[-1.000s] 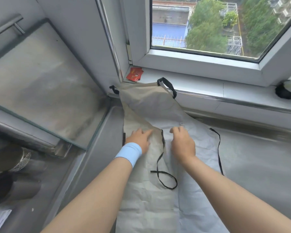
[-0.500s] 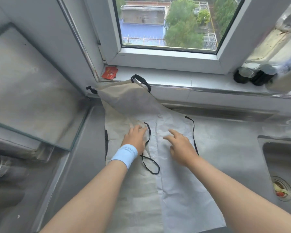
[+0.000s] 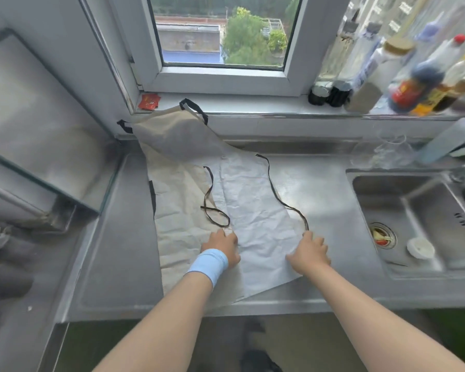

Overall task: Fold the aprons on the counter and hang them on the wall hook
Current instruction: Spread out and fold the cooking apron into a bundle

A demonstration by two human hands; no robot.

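A: Where's the apron [image 3: 177, 200] sitting?
B: Flat on the steel table [image 3: 320, 189], left of the sink [image 3: 414, 210]. The bib [image 3: 172, 135] rides up against the windowsill [image 3: 253, 103], with the neck loop [image 3: 195, 106] on top. Beige half [image 3: 180, 232] is on the left and a white panel [image 3: 253, 200] laps over the right. Could be one apron doubled over or two stacked, can't tell.
A: Hands?
B: Left hand [image 3: 222, 249], the one with the blue wristband [image 3: 208, 264], is down on the line where beige meets white. Its fingers are bent onto the cloth, and I can't tell if they pinch it. Right hand [image 3: 310, 251] lies with fingers spread on the white panel's right edge, just beside the end of the right tie [image 3: 272, 186]. It grips nothing that I can see.
A: How will it handle?
B: My read is light, thin and limp, and it creases like coated paper. With no stiffness it sags wherever it's unsupported. The steel looks slick, so expect it to slide. Pin one side while moving the other.
A: Grab points?
B: Pinch the hem corners or side edges, hands well apart. Avoid mid-panel, since that only tents it. The loose ties are the snag risk. The left tie [image 3: 211, 183] is looped on the beige and the right one trails along the edge, so tuck both in before folding. For hanging, carry it by the neck loop. The hook isn't in view.
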